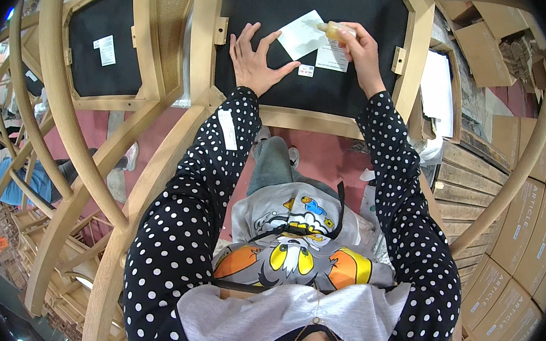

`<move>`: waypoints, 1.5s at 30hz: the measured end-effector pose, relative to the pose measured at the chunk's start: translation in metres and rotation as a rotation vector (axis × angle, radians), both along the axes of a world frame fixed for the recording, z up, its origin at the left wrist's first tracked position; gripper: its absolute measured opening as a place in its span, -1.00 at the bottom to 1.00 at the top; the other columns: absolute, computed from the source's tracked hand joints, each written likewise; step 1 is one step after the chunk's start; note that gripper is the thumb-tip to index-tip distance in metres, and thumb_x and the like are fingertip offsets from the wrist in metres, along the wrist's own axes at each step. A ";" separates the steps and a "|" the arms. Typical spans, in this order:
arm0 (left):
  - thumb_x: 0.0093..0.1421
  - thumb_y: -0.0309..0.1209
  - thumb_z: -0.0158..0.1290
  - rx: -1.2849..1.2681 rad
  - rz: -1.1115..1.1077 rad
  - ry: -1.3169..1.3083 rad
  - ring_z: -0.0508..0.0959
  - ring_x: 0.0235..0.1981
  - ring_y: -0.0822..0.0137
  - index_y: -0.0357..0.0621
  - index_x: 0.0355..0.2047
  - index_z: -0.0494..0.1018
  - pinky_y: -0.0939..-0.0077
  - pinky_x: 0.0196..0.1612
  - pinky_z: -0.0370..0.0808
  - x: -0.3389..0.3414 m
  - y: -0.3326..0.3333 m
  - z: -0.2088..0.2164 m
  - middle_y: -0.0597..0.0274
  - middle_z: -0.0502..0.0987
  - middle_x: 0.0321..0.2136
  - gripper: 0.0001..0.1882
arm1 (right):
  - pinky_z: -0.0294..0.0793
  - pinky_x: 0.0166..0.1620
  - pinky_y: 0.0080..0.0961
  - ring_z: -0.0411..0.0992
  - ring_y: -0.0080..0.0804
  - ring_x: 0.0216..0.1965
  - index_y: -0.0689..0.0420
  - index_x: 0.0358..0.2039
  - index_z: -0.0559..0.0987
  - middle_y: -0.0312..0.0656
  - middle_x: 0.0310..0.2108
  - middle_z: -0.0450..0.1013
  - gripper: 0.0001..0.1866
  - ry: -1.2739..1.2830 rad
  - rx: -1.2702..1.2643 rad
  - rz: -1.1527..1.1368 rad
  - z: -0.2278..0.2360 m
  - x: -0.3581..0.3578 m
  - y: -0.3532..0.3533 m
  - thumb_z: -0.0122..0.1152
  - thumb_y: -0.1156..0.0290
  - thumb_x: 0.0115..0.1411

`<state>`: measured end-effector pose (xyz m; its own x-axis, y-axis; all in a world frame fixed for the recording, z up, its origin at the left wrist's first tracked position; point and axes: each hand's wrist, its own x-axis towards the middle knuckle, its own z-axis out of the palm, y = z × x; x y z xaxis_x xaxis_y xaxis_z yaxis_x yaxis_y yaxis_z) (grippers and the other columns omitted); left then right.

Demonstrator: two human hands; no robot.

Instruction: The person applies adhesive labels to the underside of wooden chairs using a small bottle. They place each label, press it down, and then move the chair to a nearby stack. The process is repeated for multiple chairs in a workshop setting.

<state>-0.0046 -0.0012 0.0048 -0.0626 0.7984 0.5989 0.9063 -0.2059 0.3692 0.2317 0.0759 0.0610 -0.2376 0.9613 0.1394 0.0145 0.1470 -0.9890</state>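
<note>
In front of me lies an upturned wooden chair, its black seat underside [268, 1] set in a pale wooden frame [310, 121]. My left hand [254, 62] rests on the black cloth with fingers spread, thumb toward a small white sticker [306, 71]. Between my hands is a blank white slip of paper [299, 36], tilted and partly covering a printed white label [333, 59]. My right hand [363, 56] grips a small amber squeeze bottle [338, 31], its nozzle pointing left over the slip's upper right edge. Whether the nozzle touches the paper I cannot tell.
Another upturned chair [104, 58] stands at my left, with curved wooden legs [73, 114] arching close by. White sheets [437, 94] lie beyond the frame at right. Slatted wood [473, 181] and stacked cardboard boxes [521, 225] fill the right side. A person in blue [15, 180] is at far left.
</note>
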 end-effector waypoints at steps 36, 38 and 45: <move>-0.11 0.27 0.38 0.015 0.026 0.034 0.15 0.41 0.13 0.26 0.17 0.44 -0.16 0.46 -0.07 -0.002 0.003 -0.004 0.16 0.22 0.27 -0.14 | 0.55 -0.08 -0.59 0.55 -0.59 -0.13 0.04 0.11 0.63 -0.30 -0.06 0.62 -0.56 -0.296 0.540 0.046 0.054 -0.018 -0.004 0.47 0.32 0.21; -0.11 0.25 0.39 0.012 0.025 0.031 0.15 0.41 0.12 0.26 0.17 0.45 -0.16 0.46 -0.06 -0.002 0.002 -0.004 0.16 0.23 0.26 -0.15 | 0.54 -0.12 -0.58 0.54 -0.58 -0.18 -0.04 0.09 0.65 -0.34 -0.08 0.63 -0.57 -0.514 0.662 -0.023 0.052 -0.019 -0.007 0.47 0.32 0.19; -0.10 0.18 0.42 0.022 0.020 -0.012 0.17 0.40 0.11 0.25 0.16 0.46 -0.19 0.44 -0.03 -0.001 0.005 -0.004 0.14 0.24 0.26 -0.18 | 0.51 0.00 -0.54 0.52 -0.52 -0.03 0.07 0.06 0.62 -0.23 -0.02 0.59 -0.58 -0.258 0.112 0.111 0.029 0.000 -0.001 0.45 0.37 0.17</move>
<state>-0.0061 0.0038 0.0008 -0.0858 0.7837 0.6151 0.9060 -0.1955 0.3755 0.2320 0.0748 0.0901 -0.3822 0.9094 0.1643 0.2412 0.2698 -0.9322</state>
